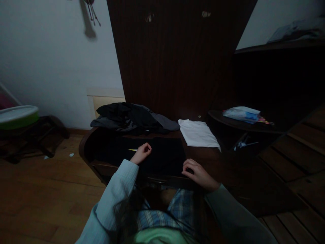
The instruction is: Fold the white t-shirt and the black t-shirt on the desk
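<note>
A dark, nearly black piece of clothing [165,152] lies spread flat on the brown wooden surface in front of me. My left hand [141,153] is over its middle, fingers curled in; whether they pinch anything is too dark to make out. Just beside that wrist, a small yellow and white mark [132,149] shows on the dark cloth. At the cloth's right edge is my right hand [199,173], its fingers loosely bent with a gap to the thumb and no cloth visibly gripped.
Crumpled black and grey clothes [134,117] are heaped behind. A folded white garment [199,133] lies to the right. Beyond it, a corner shelf [215,117] carries a plastic packet [242,114]. A green basin [19,117] rests on a low stand at the left.
</note>
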Motion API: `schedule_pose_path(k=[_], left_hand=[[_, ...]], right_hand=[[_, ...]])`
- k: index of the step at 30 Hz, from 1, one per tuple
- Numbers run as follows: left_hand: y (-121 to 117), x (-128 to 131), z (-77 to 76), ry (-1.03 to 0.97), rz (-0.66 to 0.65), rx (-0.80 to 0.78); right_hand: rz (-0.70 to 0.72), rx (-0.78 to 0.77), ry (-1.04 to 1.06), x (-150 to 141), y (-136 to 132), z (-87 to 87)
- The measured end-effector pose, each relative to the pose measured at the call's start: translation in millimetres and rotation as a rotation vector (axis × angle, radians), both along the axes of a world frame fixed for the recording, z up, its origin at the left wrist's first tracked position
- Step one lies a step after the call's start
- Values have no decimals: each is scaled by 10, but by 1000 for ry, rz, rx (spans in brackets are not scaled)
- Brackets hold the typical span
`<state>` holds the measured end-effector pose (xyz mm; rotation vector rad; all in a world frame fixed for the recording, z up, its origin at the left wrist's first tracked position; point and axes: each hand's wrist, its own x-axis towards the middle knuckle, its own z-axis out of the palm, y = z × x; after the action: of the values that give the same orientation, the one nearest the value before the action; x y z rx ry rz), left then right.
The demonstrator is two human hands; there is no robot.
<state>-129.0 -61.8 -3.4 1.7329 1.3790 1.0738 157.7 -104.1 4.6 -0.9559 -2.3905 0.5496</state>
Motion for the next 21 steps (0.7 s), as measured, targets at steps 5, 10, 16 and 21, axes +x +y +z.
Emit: schedule_pose_path(k=[5,10,16,21], left_hand=[[1,-6,-13,-8,-12,2],[-23,5,20,-21,-11,-15],[-40,16,64,1,-14,-9],[-29,6,24,-8,-17,-4]], right_hand=[[29,4,-18,72,-9,45],[-16,52,-76,-35,-60,156],[82,88,-13,-626,-145,266],[89,162,-69,-918,-94,209]])
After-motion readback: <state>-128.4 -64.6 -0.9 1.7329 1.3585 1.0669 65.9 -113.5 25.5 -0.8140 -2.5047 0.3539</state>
